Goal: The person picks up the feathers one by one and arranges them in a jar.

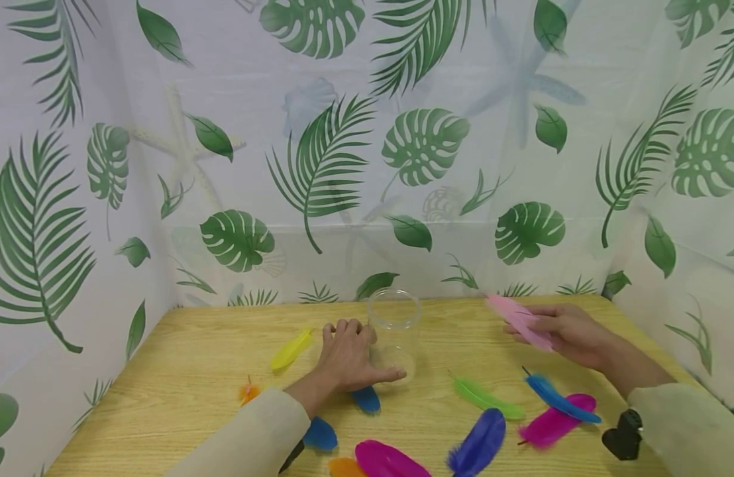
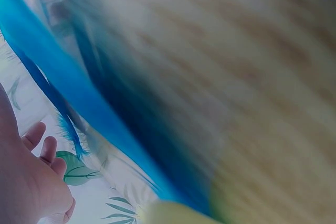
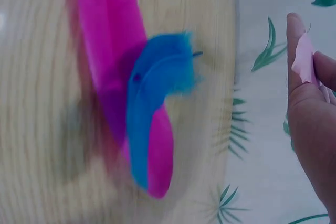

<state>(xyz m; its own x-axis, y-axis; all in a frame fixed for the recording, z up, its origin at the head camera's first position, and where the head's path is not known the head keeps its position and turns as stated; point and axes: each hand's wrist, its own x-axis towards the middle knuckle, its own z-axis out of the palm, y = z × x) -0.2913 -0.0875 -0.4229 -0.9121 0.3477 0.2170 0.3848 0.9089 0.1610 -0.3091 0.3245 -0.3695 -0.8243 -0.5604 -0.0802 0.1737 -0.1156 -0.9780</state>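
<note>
A clear, open-topped plastic cup stands upright at the middle back of the table. My left hand holds its left side, thumb across the front near the base and fingers toward the back. Over the right back, my right hand pinches a pink feather between thumb and fingers; the right wrist view shows the thumb pressed on the pink feather. Partly under the left hand lies a blue feather. A yellow feather is left of that hand.
A green feather, a purple one and a blue feather across a magenta one lie at the right front. Nearer the left arm are another magenta feather, a blue one and orange ones. Leaf-printed cloth walls the table.
</note>
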